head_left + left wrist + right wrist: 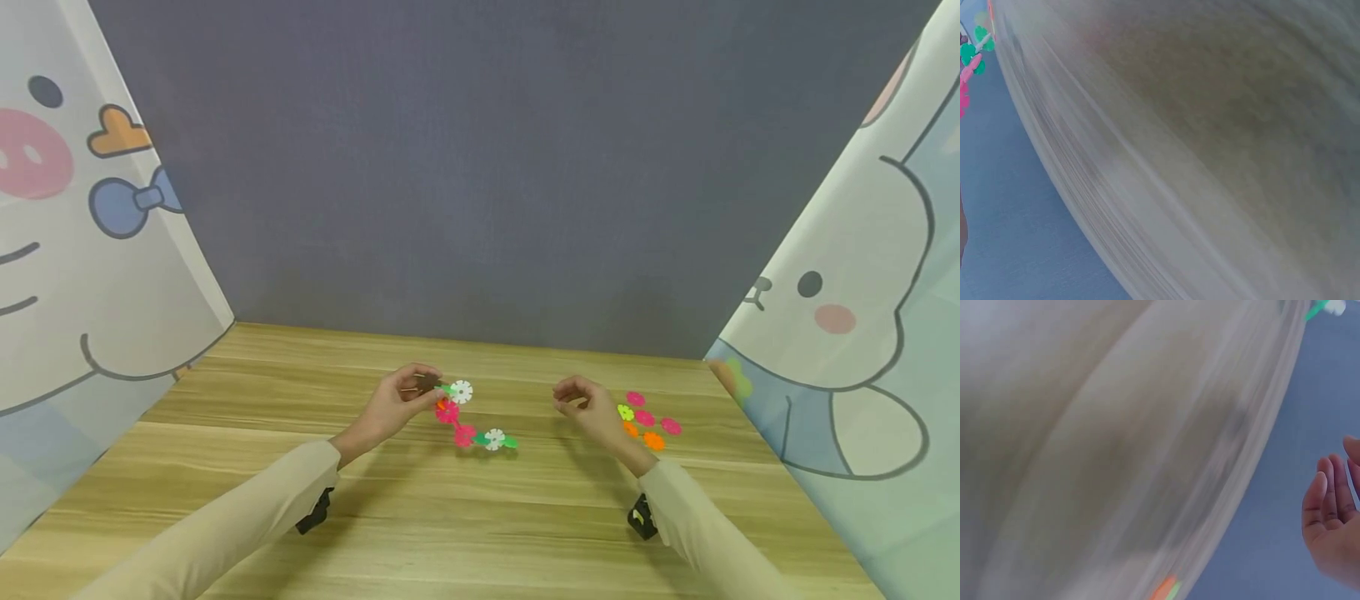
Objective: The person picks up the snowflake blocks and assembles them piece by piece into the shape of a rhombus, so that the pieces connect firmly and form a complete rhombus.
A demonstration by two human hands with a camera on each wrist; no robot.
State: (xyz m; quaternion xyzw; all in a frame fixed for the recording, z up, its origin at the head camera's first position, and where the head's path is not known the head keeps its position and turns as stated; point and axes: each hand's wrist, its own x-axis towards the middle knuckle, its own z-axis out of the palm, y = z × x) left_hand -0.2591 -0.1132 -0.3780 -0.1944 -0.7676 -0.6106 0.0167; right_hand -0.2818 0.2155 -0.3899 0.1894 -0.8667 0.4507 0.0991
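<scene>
My left hand point(392, 404) pinches a chain of interlocking flower-shaped plastic discs point(465, 435) between thumb and fingers. Pink, green and white discs make up the chain, which curves down and to the right, with a white disc point(461, 392) near the fingertips. In the left wrist view only some green and pink discs point(969, 53) of it show at the edge. To the right, my right hand point(597, 414) is held above the table with its fingers loosely curled. Nothing shows between those fingers in the right wrist view, where the hand point(1335, 531) is partly cut off.
Beside the right hand lie several loose discs: pink point(671, 427), orange point(654, 441) and yellow-green point(626, 412). The wooden table point(480, 525) meets a dark grey panel point(480, 183) at the back. Cartoon-printed panels stand on both sides. Sleeves cover much of both wrist views.
</scene>
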